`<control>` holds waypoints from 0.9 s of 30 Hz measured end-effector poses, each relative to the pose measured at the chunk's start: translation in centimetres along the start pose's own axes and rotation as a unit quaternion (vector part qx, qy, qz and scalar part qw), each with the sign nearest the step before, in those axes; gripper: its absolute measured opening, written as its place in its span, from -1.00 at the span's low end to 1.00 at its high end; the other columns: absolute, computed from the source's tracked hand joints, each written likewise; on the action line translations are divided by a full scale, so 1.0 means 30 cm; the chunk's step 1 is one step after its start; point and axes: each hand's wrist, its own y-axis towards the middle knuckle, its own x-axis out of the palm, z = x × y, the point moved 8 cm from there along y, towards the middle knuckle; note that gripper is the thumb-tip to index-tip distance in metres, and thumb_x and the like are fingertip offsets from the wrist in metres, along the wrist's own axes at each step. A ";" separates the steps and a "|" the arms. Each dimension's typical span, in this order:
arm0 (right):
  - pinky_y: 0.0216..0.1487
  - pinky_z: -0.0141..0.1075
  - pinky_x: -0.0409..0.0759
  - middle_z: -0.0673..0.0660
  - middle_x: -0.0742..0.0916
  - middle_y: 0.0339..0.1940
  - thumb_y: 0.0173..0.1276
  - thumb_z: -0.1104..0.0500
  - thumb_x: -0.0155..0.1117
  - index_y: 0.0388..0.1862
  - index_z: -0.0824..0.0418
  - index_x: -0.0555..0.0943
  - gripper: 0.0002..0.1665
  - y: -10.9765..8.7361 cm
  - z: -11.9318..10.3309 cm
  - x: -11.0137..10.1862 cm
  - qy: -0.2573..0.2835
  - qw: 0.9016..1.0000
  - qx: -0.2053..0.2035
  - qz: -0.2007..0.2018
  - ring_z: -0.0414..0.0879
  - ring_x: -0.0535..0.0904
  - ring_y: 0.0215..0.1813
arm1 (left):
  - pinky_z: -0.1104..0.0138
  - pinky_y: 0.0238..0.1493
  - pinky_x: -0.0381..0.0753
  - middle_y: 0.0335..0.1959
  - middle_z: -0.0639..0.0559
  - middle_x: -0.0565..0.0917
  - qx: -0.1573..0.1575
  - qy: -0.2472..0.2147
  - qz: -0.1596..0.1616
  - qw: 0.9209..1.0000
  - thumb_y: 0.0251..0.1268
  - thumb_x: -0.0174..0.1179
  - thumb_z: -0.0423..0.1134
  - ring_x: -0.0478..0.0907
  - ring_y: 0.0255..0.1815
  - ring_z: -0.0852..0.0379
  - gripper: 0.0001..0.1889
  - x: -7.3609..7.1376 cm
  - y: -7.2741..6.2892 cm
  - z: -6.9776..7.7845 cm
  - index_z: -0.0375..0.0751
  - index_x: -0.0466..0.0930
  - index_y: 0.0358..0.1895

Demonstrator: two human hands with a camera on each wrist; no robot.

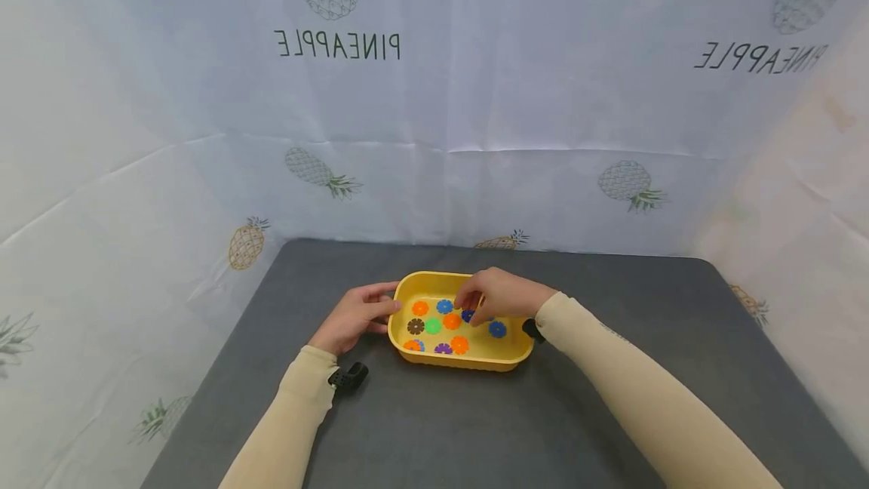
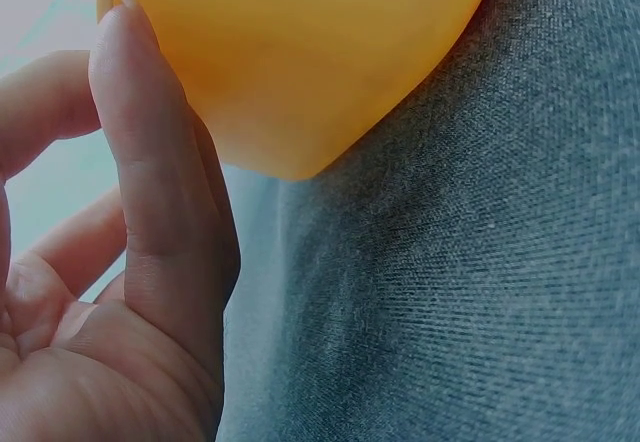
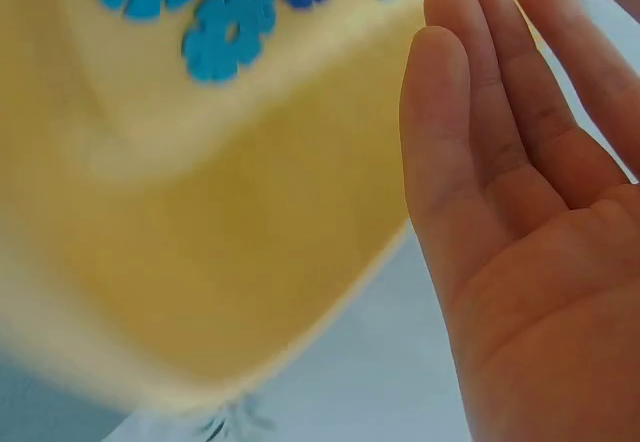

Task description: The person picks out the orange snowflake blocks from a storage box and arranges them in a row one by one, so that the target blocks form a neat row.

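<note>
A yellow plastic basin (image 1: 468,361) stands on the dark table, its inside strewn with several notched plastic snowflake discs in orange, blue, green, brown and purple. My left hand (image 1: 356,315) is at its left end; the thumb (image 2: 150,152) lies against the rim and the other fingers are partly hidden behind. Over the right half hovers my right hand (image 1: 498,294), fingers pointing down, with a gap between thumb and index finger. Nothing shows in it in the right wrist view, where blue discs (image 3: 230,29) lie in the basin past the fingertips (image 3: 440,62).
The dark grey tabletop (image 1: 434,436) surrounds the basin. White cloth (image 1: 509,104) printed with pineapples hangs behind and along both sides. A black band with a small device (image 1: 349,378) sits at the left wrist.
</note>
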 end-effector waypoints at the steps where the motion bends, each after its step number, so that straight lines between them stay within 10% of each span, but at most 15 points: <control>1: 0.17 -0.21 0.73 0.02 0.83 0.02 0.39 0.22 0.58 0.17 0.11 0.80 -0.62 0.012 -0.010 0.015 -0.007 1.000 -0.002 -0.010 -0.18 0.67 0.00 | 0.25 -0.13 0.84 0.04 -0.22 0.75 0.000 -0.002 0.001 1.000 0.49 0.41 -0.14 0.73 -0.15 0.00 -0.35 0.000 0.000 0.002 -0.01 0.48 0.59; 27: -0.05 -0.34 0.62 -0.13 0.69 -0.35 0.23 0.19 0.70 -0.24 0.02 0.75 -0.75 0.110 -0.108 0.171 -0.157 0.984 0.012 -0.077 -0.19 0.54 -0.24 | 0.25 -0.17 0.84 -0.11 -0.11 0.72 -0.013 -0.011 0.013 1.000 0.48 0.42 -0.17 0.69 -0.21 0.05 -0.37 -0.013 0.007 0.003 -0.05 0.52 0.57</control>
